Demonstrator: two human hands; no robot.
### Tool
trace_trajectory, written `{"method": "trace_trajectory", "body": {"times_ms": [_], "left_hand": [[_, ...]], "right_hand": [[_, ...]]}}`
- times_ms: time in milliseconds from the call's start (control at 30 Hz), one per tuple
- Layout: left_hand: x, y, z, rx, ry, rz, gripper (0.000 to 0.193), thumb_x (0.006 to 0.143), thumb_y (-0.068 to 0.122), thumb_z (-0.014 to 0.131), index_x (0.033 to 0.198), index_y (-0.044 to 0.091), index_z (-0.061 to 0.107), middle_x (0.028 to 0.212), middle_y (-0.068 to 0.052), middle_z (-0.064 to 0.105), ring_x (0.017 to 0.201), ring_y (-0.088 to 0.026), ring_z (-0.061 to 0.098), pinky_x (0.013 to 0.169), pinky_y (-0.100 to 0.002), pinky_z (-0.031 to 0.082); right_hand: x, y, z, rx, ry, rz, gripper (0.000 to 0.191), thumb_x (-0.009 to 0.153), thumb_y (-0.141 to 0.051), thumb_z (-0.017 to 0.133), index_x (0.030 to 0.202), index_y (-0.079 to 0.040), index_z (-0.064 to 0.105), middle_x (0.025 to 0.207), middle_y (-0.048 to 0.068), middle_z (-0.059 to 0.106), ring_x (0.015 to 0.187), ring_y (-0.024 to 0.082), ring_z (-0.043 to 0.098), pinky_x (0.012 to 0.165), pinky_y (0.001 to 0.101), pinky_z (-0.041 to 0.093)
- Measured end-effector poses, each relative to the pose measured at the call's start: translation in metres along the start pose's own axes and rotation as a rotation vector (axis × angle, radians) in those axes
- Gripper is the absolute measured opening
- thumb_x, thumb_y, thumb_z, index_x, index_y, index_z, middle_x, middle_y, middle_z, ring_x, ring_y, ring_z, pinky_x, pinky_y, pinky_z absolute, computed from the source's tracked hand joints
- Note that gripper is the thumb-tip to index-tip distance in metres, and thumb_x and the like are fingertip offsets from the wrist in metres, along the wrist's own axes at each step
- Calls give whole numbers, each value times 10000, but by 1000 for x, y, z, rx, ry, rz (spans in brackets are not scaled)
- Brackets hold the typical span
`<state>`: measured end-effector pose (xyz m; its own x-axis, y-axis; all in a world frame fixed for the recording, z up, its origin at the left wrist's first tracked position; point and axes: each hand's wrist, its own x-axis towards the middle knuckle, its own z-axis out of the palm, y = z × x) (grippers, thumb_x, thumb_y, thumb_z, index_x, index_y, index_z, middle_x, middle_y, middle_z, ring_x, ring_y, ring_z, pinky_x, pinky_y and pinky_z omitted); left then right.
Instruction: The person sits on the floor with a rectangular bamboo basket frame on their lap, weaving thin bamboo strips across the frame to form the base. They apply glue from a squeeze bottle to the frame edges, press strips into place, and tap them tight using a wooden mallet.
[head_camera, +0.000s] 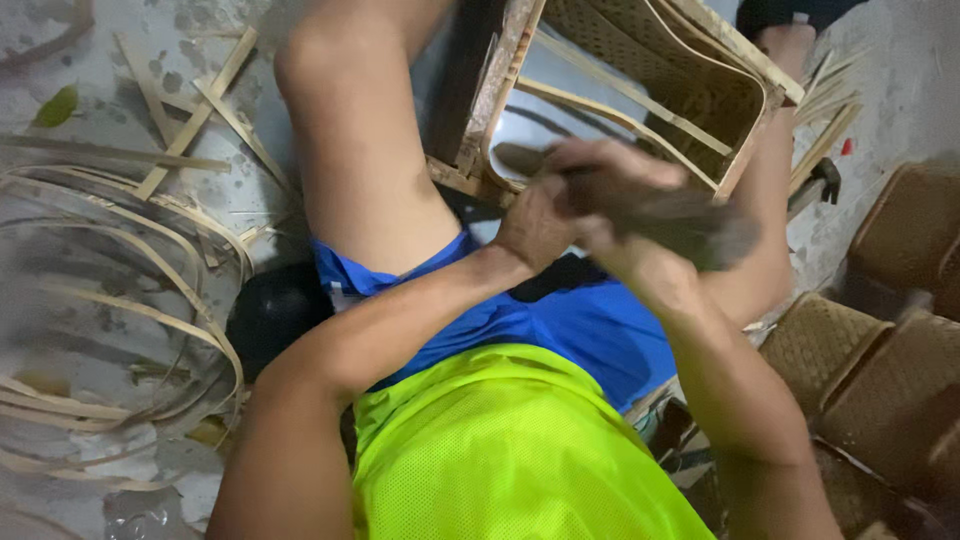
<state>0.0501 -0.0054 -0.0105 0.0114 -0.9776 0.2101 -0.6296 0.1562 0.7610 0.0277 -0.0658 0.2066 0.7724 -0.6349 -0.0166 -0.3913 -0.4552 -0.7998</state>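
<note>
I look down at my own lap: bright yellow mesh shirt, blue shorts, bare knees apart. My left hand (535, 222) and my right hand (610, 190) meet above my lap, close to the rim of a woven cane frame (690, 95) that rests between my knees. My right hand grips a dark, blurred tool (690, 222) that juts to the right. My left hand is closed against the same spot, and its fingers are partly hidden by the right hand. What it holds cannot be made out. A thin cane strip (620, 100) runs across the frame.
Long bamboo and cane strips (120, 290) curl over the concrete floor at the left. Woven brown panels (880, 380) are stacked at the right. A dark round object (275, 310) lies by my left thigh. A hammer-like tool (815, 185) lies beyond my right knee.
</note>
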Motion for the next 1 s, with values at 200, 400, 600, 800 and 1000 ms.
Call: {"method": "trace_trajectory", "body": {"times_ms": [200, 400, 600, 800, 1000], "left_hand": [[-6, -7, 7, 179, -15, 105, 49, 876, 157, 639, 909, 129, 663, 972, -69, 624, 978, -271, 613, 819, -443, 496], [-8, 11, -10, 166, -44, 179, 63, 857, 164, 662, 886, 128, 620, 917, -57, 572, 922, -258, 578, 779, -424, 471], [-3, 30, -30, 205, -164, 126, 273, 732, 224, 798, 901, 110, 615, 929, -72, 560, 936, -293, 564, 811, -440, 456], [2, 47, -33, 245, -314, 34, 384, 679, 239, 832, 981, 94, 645, 964, -100, 554, 950, -324, 551, 833, -469, 427], [-9, 41, -23, 228, -320, 24, 402, 735, 256, 828, 1042, 62, 655, 979, -137, 552, 947, -360, 535, 849, -497, 413]], "right_hand": [[-24, 24, -8, 82, 26, 32, 278, 960, -80, 734, 1200, 21, 637, 1322, 155, 676, 1219, 256, 665, 1069, 362, 557], [-192, 64, -170, -53, 867, 295, 289, 1032, -155, 701, 1217, 56, 631, 1258, 173, 699, 1137, 266, 663, 991, 392, 553], [-407, 208, -212, -633, 1036, 879, 438, 1036, -302, 683, 1226, 89, 634, 1165, 204, 725, 1041, 297, 672, 903, 441, 544], [-462, 377, -37, -91, 882, 1299, 542, 1042, -433, 597, 1227, 72, 665, 1113, 182, 737, 958, 253, 671, 825, 431, 537], [-451, 355, -25, -40, 1020, 1596, 464, 1165, -426, 453, 1354, -34, 614, 1299, 208, 657, 1119, 233, 529, 908, 361, 401]]}}
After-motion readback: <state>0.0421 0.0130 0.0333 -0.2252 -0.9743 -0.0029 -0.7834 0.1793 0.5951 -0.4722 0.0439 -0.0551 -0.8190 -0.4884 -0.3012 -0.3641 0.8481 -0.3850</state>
